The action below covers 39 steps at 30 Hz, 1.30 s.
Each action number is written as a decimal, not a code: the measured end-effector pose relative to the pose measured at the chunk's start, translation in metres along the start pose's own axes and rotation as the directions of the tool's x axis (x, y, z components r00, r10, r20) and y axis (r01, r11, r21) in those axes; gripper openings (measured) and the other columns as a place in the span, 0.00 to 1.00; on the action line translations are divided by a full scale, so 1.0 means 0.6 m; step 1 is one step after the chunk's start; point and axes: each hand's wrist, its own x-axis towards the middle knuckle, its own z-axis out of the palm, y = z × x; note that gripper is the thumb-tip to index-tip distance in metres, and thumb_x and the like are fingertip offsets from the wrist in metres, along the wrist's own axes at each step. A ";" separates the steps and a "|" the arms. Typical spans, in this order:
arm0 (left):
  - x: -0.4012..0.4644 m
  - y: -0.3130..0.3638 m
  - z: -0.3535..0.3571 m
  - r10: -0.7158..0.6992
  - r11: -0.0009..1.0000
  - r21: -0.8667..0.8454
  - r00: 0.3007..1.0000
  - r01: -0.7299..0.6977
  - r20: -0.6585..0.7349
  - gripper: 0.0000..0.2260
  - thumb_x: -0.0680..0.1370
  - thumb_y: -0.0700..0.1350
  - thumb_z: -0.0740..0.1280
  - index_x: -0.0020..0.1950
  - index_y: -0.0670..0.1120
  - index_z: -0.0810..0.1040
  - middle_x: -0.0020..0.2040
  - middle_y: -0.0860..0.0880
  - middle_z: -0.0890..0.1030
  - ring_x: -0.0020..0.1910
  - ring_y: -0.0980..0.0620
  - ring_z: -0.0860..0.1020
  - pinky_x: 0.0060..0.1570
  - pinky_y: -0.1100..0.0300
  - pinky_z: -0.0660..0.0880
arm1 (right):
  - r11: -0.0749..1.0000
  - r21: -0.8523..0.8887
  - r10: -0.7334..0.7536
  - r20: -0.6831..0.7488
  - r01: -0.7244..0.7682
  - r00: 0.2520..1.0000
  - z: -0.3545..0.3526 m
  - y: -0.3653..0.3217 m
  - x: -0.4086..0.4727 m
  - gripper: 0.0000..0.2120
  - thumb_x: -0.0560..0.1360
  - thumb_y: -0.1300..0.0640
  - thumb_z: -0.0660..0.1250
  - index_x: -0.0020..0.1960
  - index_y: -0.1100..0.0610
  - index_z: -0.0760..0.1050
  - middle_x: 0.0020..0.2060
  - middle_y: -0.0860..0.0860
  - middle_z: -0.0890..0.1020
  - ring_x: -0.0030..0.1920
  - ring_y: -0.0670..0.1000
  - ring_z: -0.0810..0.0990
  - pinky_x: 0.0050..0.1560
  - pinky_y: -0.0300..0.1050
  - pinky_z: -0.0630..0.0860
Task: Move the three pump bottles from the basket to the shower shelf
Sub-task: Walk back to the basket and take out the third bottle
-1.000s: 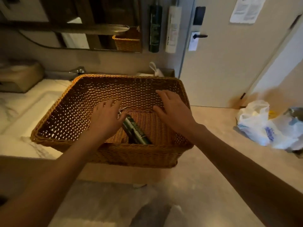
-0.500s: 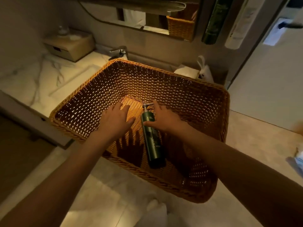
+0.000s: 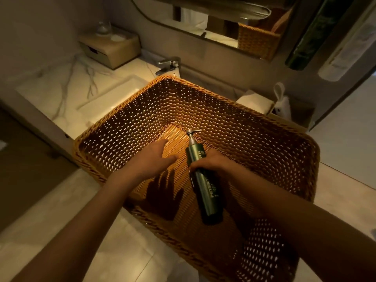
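Note:
A large brown wicker basket fills the middle of the view. Inside it is one dark green pump bottle with a silver pump head, pump pointing away from me. My right hand is wrapped around the bottle's upper body. My left hand hovers flat over the basket floor to the left of the bottle, fingers apart, holding nothing. A dark green bottle and a white bottle hang on the wall at the upper right.
The basket's far corner rests by a marble counter with a sink and a tap. A tissue box stands at the back left. A mirror is above. Pale floor tiles lie to the right.
My right hand went from resting beside the bottle to closing around its upper body. The view tilted down and closer over the basket. My left hand stays spread beside the bottle.

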 end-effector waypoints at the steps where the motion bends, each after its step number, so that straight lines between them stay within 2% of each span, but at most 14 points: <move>1: -0.007 0.002 -0.005 -0.010 0.999 -0.038 1.000 0.009 -0.009 0.32 0.77 0.54 0.63 0.76 0.46 0.55 0.74 0.43 0.64 0.71 0.43 0.66 0.68 0.49 0.66 | 0.998 -0.014 -0.055 0.005 0.055 0.998 -0.009 -0.006 -0.007 0.32 0.64 0.57 0.77 0.64 0.60 0.68 0.48 0.55 0.77 0.45 0.53 0.79 0.37 0.45 0.77; 5: -0.039 0.012 -0.018 -0.073 0.983 -0.173 0.995 0.061 -0.065 0.32 0.77 0.54 0.63 0.76 0.48 0.54 0.72 0.41 0.68 0.68 0.42 0.69 0.64 0.48 0.69 | 0.937 -0.120 -0.335 -0.052 0.327 0.941 -0.044 -0.034 -0.050 0.32 0.63 0.55 0.77 0.64 0.54 0.70 0.56 0.53 0.79 0.55 0.53 0.78 0.56 0.53 0.78; 9: -0.084 0.054 -0.011 -0.134 0.952 -0.294 0.977 0.082 -0.163 0.28 0.78 0.54 0.61 0.75 0.48 0.56 0.70 0.42 0.70 0.66 0.43 0.71 0.63 0.50 0.70 | 0.799 -0.154 -0.598 -0.106 0.581 0.794 -0.082 -0.077 -0.131 0.36 0.63 0.55 0.78 0.67 0.53 0.68 0.59 0.51 0.77 0.59 0.51 0.75 0.58 0.51 0.74; 14: -0.159 0.123 0.009 -0.186 0.916 -0.399 0.918 0.034 -0.350 0.21 0.80 0.50 0.58 0.72 0.47 0.64 0.68 0.44 0.72 0.61 0.46 0.74 0.61 0.50 0.72 | 0.561 -0.137 -0.827 -0.048 0.816 0.560 -0.125 -0.117 -0.256 0.36 0.64 0.55 0.77 0.69 0.50 0.66 0.60 0.45 0.75 0.59 0.45 0.71 0.60 0.46 0.69; 16: -0.195 0.153 0.016 -0.228 0.836 -0.547 0.886 -0.034 -0.404 0.17 0.81 0.49 0.57 0.69 0.49 0.68 0.65 0.46 0.74 0.62 0.46 0.73 0.62 0.49 0.71 | 0.465 -0.120 -0.885 -0.046 0.877 0.463 -0.134 -0.121 -0.306 0.33 0.64 0.55 0.77 0.66 0.48 0.67 0.57 0.43 0.75 0.59 0.43 0.70 0.61 0.46 0.69; 18: -0.236 0.183 0.024 -0.297 0.651 -0.749 0.865 -0.126 -0.404 0.13 0.81 0.48 0.56 0.64 0.51 0.73 0.57 0.51 0.77 0.60 0.46 0.74 0.62 0.47 0.72 | 0.386 -0.093 -0.922 -0.043 0.918 0.384 -0.137 -0.118 -0.350 0.29 0.64 0.54 0.77 0.61 0.46 0.68 0.55 0.41 0.74 0.58 0.43 0.72 0.61 0.46 0.70; 20: -0.279 0.204 0.033 -0.347 0.469 -0.863 0.860 -0.188 -0.375 0.15 0.81 0.49 0.56 0.65 0.49 0.72 0.57 0.51 0.77 0.60 0.47 0.75 0.60 0.48 0.74 | 0.337 -0.026 -0.941 -0.029 0.941 0.336 -0.133 -0.110 -0.389 0.28 0.64 0.54 0.78 0.59 0.46 0.69 0.52 0.38 0.75 0.55 0.41 0.74 0.59 0.44 0.72; 24: -0.362 0.197 0.065 -0.389 0.126 -0.953 0.869 -0.277 -0.304 0.14 0.80 0.46 0.58 0.63 0.44 0.74 0.62 0.43 0.77 0.60 0.43 0.77 0.55 0.51 0.77 | 0.277 0.109 -0.960 0.067 0.955 0.271 -0.103 -0.087 -0.457 0.29 0.64 0.54 0.77 0.61 0.48 0.70 0.52 0.39 0.77 0.52 0.36 0.75 0.49 0.33 0.71; 26: -0.406 0.176 0.079 -0.413 -0.073 -0.943 0.871 -0.323 -0.267 0.15 0.78 0.45 0.60 0.63 0.41 0.73 0.61 0.40 0.78 0.57 0.42 0.79 0.51 0.50 0.79 | 0.266 0.156 -0.960 0.129 0.951 0.248 -0.078 -0.080 -0.480 0.30 0.65 0.55 0.77 0.63 0.52 0.70 0.55 0.45 0.79 0.54 0.39 0.76 0.50 0.35 0.73; 27: -0.427 0.166 0.085 -0.428 -0.133 -0.928 0.865 -0.348 -0.263 0.15 0.78 0.44 0.61 0.63 0.40 0.74 0.60 0.39 0.78 0.55 0.42 0.81 0.49 0.50 0.79 | 0.267 0.179 -0.958 0.154 0.947 0.241 -0.063 -0.078 -0.490 0.30 0.65 0.55 0.77 0.64 0.53 0.70 0.56 0.47 0.79 0.55 0.42 0.77 0.51 0.38 0.74; 29: -0.468 0.146 0.096 -0.493 -0.164 -0.907 0.828 -0.389 -0.266 0.14 0.77 0.41 0.62 0.62 0.39 0.74 0.58 0.39 0.80 0.53 0.43 0.82 0.49 0.51 0.80 | 0.264 0.221 -0.957 0.182 0.939 0.226 -0.027 -0.077 -0.508 0.31 0.65 0.55 0.77 0.65 0.54 0.70 0.56 0.49 0.79 0.56 0.45 0.78 0.53 0.39 0.75; 33: -0.546 0.098 0.118 -0.632 -0.182 -0.867 0.731 -0.465 -0.259 0.14 0.77 0.39 0.61 0.61 0.36 0.75 0.59 0.37 0.79 0.57 0.40 0.79 0.56 0.50 0.77 | 0.268 0.290 -0.953 0.217 0.919 0.210 0.064 -0.075 -0.536 0.30 0.65 0.55 0.77 0.64 0.52 0.71 0.51 0.43 0.79 0.52 0.39 0.78 0.48 0.33 0.74; 37: -0.620 0.032 0.138 -0.717 -0.226 -0.838 0.667 -0.497 -0.202 0.09 0.76 0.38 0.61 0.54 0.37 0.76 0.58 0.36 0.79 0.57 0.38 0.78 0.59 0.48 0.75 | 0.314 0.330 -0.928 0.305 0.890 0.214 0.178 -0.073 -0.544 0.29 0.64 0.52 0.78 0.63 0.48 0.71 0.53 0.43 0.80 0.54 0.41 0.78 0.54 0.40 0.76; 39: -0.656 -0.010 0.150 -0.748 -0.264 -0.817 0.644 -0.513 -0.162 0.10 0.76 0.38 0.62 0.56 0.37 0.76 0.58 0.36 0.80 0.57 0.38 0.78 0.61 0.48 0.74 | 0.333 0.343 -0.913 0.349 0.878 0.210 0.244 -0.072 -0.552 0.28 0.64 0.52 0.78 0.61 0.45 0.71 0.52 0.41 0.80 0.52 0.39 0.79 0.51 0.34 0.75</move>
